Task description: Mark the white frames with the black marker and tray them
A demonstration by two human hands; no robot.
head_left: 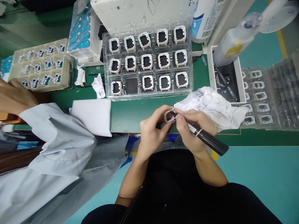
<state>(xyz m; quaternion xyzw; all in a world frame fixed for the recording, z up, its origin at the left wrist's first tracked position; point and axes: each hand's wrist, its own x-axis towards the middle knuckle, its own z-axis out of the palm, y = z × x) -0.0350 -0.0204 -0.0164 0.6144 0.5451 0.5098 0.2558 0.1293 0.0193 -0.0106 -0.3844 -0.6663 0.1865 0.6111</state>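
My left hand [154, 129] grips a small white watch case [167, 116] between thumb and fingers, just off the front edge of the bench. A black marker pen [205, 137] lies in my right hand [195, 130], its tip reaching the inside of the case. Fingers partly cover the case, so its far side is hidden. Straight ahead, a clear plastic tray [149, 95] holds rows of similar white cases, with one bare pocket in the front row. Beside my right hand a crumpled white cloth [210, 104] rests on the bench.
At left, a co-worker's sleeved arm [60, 133] reaches over the bench near a beige parts tray [42, 87]. A folded white cloth [91, 115] lies closer in. On the right stand a white box [243, 84] with a dispenser bottle [233, 43], and more trays [259, 124] of cases.
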